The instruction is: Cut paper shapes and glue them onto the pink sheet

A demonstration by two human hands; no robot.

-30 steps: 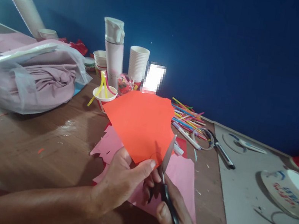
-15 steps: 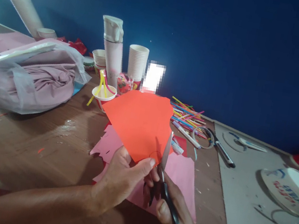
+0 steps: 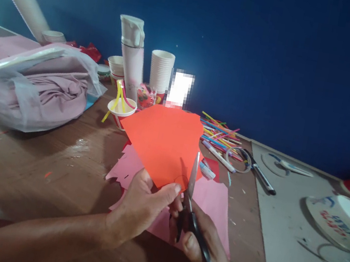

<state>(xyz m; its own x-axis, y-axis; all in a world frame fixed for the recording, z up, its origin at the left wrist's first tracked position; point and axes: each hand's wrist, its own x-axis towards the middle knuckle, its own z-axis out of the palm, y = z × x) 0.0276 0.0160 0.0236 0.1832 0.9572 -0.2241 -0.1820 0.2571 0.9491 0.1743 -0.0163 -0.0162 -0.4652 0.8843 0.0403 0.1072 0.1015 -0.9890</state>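
Note:
My left hand (image 3: 141, 206) pinches the near corner of an orange-red sheet of paper (image 3: 162, 142) between thumb and fingers. A small circle is drawn on that corner, close to my thumb. In my right hand (image 3: 209, 245) is a pair of scissors (image 3: 195, 225) with black handles, my thumb and fingers in the loops. One blade lies over the right edge of the sheet beside the drawn circle; the other blade is hidden behind the paper. Pink paper (image 3: 211, 209) with jagged cut edges lies beneath my hands on the brown table.
Behind the sheet stand a white bottle (image 3: 132, 58), stacked paper cups (image 3: 160, 72) and a cup with yellow strips (image 3: 121, 110). Colored straws (image 3: 218, 134), a marker (image 3: 218, 156), tape (image 3: 250, 164) and a box cutter (image 3: 263, 178) lie right. A plastic bag (image 3: 33, 88) of cloth sits left.
The scissors blade has shifted slightly left against the edge of the orange-red paper. My left hand keeps its pinch on the corner, nearly still. The camera view has moved a little.

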